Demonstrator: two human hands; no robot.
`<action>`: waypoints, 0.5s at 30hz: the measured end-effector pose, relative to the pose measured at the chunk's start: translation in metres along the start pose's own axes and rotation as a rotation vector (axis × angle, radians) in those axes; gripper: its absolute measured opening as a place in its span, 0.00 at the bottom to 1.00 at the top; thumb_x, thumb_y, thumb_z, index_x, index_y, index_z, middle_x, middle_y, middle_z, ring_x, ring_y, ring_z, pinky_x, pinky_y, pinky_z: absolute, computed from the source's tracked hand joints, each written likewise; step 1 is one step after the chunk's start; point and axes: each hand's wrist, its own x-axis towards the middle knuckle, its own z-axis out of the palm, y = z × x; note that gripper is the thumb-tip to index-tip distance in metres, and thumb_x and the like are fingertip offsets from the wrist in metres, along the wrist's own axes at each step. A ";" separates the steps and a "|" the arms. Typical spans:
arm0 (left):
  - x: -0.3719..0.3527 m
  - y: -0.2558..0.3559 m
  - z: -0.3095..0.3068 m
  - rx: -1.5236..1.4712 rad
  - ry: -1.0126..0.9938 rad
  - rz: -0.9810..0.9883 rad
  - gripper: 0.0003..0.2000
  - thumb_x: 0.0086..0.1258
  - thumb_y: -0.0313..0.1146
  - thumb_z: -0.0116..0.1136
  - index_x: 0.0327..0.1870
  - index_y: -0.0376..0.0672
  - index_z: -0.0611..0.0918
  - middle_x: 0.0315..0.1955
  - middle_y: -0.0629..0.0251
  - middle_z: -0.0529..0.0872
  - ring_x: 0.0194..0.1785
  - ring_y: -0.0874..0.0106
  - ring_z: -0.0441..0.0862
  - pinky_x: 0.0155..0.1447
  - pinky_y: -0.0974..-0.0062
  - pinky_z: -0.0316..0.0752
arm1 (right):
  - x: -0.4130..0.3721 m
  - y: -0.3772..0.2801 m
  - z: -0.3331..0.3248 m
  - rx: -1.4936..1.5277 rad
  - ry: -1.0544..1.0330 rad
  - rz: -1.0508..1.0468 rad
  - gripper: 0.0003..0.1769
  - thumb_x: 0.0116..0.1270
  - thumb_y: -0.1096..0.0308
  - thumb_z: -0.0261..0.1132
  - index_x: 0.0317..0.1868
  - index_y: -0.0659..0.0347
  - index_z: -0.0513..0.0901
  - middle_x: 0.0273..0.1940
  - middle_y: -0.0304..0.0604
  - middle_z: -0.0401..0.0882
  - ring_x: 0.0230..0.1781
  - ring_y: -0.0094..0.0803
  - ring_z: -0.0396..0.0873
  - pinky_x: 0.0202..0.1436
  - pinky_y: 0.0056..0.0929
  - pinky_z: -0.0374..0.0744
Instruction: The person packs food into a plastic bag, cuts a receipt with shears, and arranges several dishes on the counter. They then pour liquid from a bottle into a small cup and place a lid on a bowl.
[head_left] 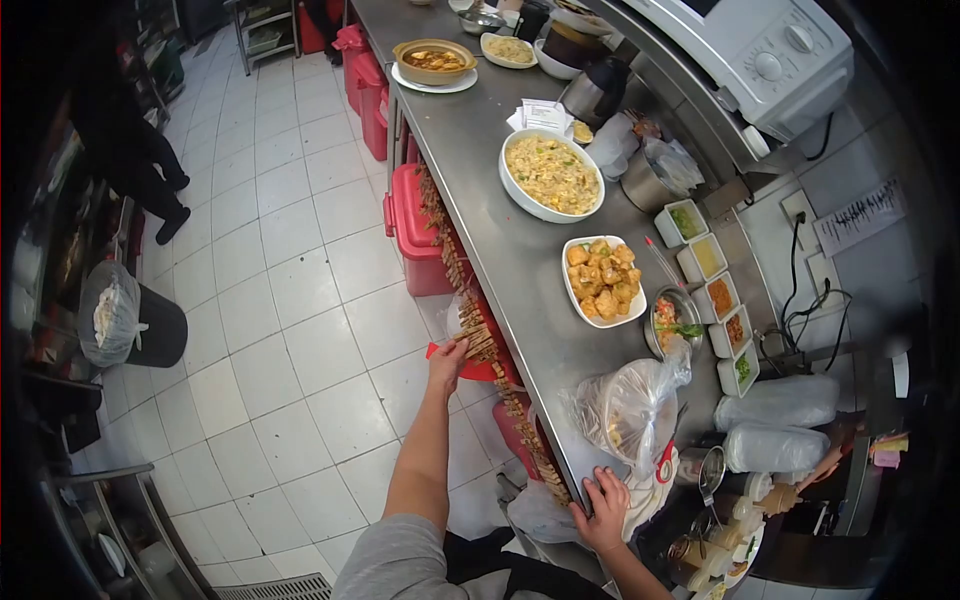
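Along the edge of the steel counter (500,240) hangs a long row of wooden clothespins (515,400). My left hand (449,362) is at this row, its fingers closed at a cluster of pins above something red; what they grip is too small to make out. My right hand (603,507) lies on the counter's near edge with its fingers spread, holding nothing. Beside it are a white cloth (645,510) and red-handled scissors (665,464). A tied clear plastic bag (635,405) stands just beyond. Farther up are a square bowl of fried pieces (605,281) and a fried rice bowl (552,175).
Small topping containers (721,297) line the counter's back, below a white microwave (765,60). Red bins (415,215) stand under the counter's left edge. A clay pot (434,62) sits at the far end. A dark-clothed person (125,150) and a bin (160,327) are at left.
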 end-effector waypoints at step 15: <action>-0.020 0.090 -0.012 1.501 -0.175 0.085 0.25 0.51 0.54 0.64 0.25 0.33 0.81 0.22 0.57 0.83 0.25 0.68 0.76 0.33 0.67 0.71 | -0.012 0.009 -0.011 0.087 0.033 -0.027 0.28 0.45 0.67 0.66 0.52 0.53 0.74 0.60 0.42 0.65 0.62 0.38 0.62 0.59 0.43 0.63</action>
